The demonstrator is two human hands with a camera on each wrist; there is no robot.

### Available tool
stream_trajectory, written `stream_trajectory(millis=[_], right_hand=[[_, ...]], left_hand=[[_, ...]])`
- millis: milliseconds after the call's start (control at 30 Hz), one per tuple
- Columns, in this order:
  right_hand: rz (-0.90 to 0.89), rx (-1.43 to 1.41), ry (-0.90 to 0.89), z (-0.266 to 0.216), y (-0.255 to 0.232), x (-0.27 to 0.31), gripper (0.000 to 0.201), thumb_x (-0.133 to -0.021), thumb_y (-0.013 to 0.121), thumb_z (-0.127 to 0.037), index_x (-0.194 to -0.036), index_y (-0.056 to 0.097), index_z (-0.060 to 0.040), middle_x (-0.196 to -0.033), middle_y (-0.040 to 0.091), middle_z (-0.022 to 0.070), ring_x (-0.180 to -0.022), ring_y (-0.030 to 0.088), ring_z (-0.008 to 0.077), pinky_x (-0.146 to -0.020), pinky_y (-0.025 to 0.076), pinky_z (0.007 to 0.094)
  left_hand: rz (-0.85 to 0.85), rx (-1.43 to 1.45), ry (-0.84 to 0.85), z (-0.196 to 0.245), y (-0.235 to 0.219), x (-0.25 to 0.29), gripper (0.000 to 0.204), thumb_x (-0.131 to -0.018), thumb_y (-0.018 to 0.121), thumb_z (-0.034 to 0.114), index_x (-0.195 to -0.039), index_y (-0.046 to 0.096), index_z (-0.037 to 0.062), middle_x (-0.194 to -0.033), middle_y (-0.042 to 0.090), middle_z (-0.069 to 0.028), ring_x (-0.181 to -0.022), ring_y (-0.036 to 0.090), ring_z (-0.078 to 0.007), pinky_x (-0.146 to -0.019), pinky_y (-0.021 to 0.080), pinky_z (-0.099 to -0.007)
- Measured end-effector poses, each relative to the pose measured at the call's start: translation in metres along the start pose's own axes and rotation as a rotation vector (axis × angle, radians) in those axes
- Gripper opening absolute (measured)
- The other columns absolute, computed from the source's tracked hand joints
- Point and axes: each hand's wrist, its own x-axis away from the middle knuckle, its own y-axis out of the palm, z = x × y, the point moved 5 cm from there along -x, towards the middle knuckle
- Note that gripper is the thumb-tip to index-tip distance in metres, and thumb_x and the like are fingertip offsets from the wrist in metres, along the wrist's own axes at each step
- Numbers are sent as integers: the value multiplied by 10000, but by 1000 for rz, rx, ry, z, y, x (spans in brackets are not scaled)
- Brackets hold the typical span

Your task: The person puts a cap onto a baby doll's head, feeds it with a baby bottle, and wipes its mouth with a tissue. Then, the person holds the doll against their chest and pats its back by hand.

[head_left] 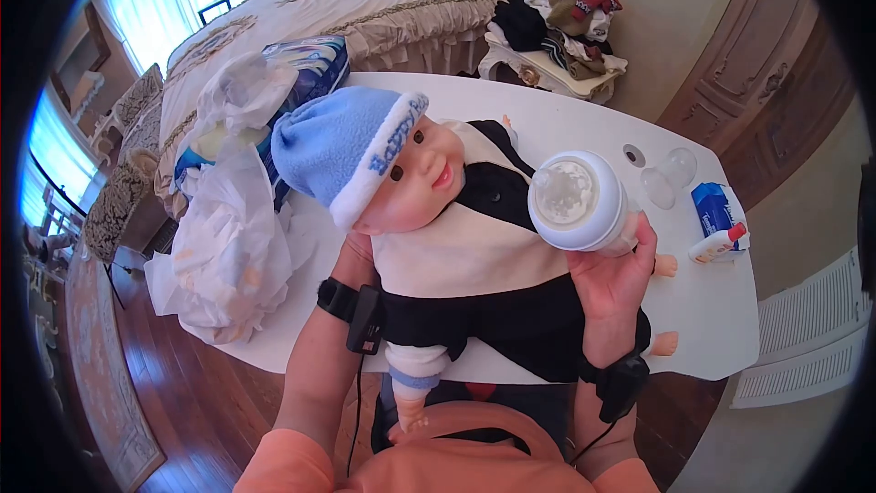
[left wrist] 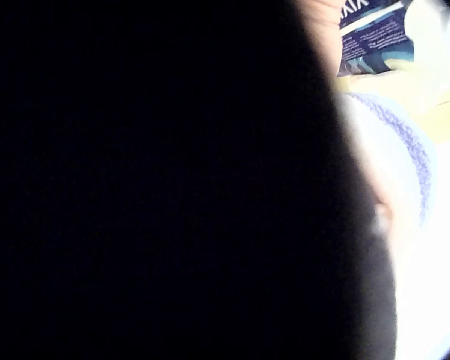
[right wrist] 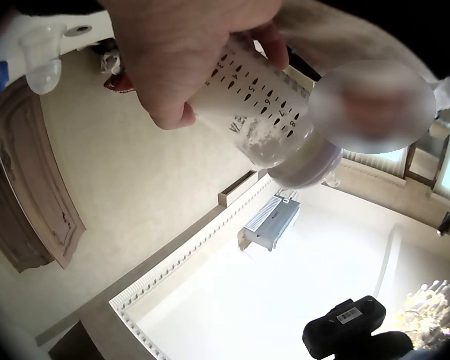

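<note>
A baby doll (head_left: 484, 246) in a black and cream outfit and a blue fleece hat (head_left: 338, 146) with a white band lies face up across the white table (head_left: 703, 338). My left hand (left wrist: 324, 34) is under the doll's head, mostly hidden by it; dark cloth blocks much of the left wrist view. My right hand (head_left: 613, 278) grips a baby bottle (head_left: 577, 201) with a white collar over the doll's lower body. In the right wrist view the bottle is tilted, teat end away from the hand, with measuring marks along its clear side.
Plastic bags (head_left: 228, 242) and a blue diaper pack (head_left: 319, 64) lie at the table's left. Towards the right are a grey ring (head_left: 632, 155), clear cups (head_left: 657, 188), a blue pack (head_left: 714, 207) and a small red-capped bottle (head_left: 716, 246).
</note>
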Motion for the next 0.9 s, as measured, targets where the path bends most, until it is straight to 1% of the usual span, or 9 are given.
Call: stream_trajectory(millis=[167, 233, 267, 333, 367, 533, 600, 700, 900], right_hand=[[29, 64, -22, 0, 3, 0, 504, -797, 476, -400, -1178, 402, -78, -1136, 492, 92, -1019, 511, 228, -756, 487, 388], [56, 92, -31, 1, 3, 0, 511, -798, 460, -414, -1175, 404, -73, -1129, 494, 97, -1008, 516, 231, -745, 485, 377], [15, 108, -32, -1, 2, -2, 514, -797, 477, -400, -1185, 394, -73, -1143, 485, 100, -1025, 506, 238, -753, 486, 390], [-30, 118, -20, 2, 5, -4, 519, -795, 493, -386, -1195, 384, -74, -1157, 476, 103, -1043, 495, 245, -761, 487, 403], [-27, 171, -53, 2, 8, -5, 522, -796, 493, -381, -1198, 380, -69, -1164, 470, 114, -1047, 492, 253, -764, 485, 408], [-23, 289, -123, 4, 16, -13, 517, -805, 490, -357, -1206, 370, -54, -1178, 455, 139, -1061, 482, 271, -780, 476, 427], [-98, 367, -151, 5, 22, -13, 504, -810, 491, -344, -1207, 369, -58, -1176, 455, 138, -1068, 478, 276, -795, 469, 434], [-44, 368, -194, 6, 24, -10, 501, -813, 494, -339, -1213, 367, -67, -1177, 453, 135, -1070, 477, 276, -806, 465, 438], [-79, 386, -184, 4, 21, -13, 512, -810, 501, -342, -1227, 360, -79, -1194, 439, 131, -1084, 464, 271, -838, 447, 432]], left_hand=[[36, 19, 2, 3, -1, -3, 431, -812, 530, 58, -1208, 377, -14, -1168, 454, -131, -1054, 479, -182, -917, 403, -284], [55, 21, 7, -1, 0, 8, 431, -811, 532, 59, -1207, 378, -14, -1167, 455, -130, -1054, 479, -182, -917, 403, -284], [68, 21, 11, 3, -2, 34, 431, -810, 533, 59, -1207, 379, -14, -1167, 456, -130, -1053, 479, -182, -917, 403, -285], [94, 20, 20, 3, -2, 48, 432, -809, 535, 59, -1206, 381, -14, -1166, 457, -129, -1053, 479, -182, -917, 402, -285], [106, 19, 23, 7, -3, -10, 432, -808, 537, 60, -1205, 382, -14, -1166, 457, -129, -1053, 479, -182, -918, 402, -285], [145, 29, 37, 6, -4, 4, 433, -806, 541, 61, -1203, 386, -14, -1164, 459, -128, -1052, 479, -182, -918, 401, -285], [116, -499, 154, 12, -2, 2, 445, -788, 569, 74, -1194, 404, -7, -1156, 471, -117, -1053, 474, -184, -931, 382, -294], [132, -499, 130, 10, -4, 1, 449, -792, 568, 88, -1200, 401, 1, -1152, 473, -113, -1063, 467, -184, -938, 370, -298], [109, -392, 104, 11, 1, 1, 458, -788, 571, 80, -1205, 396, 2, -1152, 474, -113, -1062, 467, -184, -940, 368, -295]])
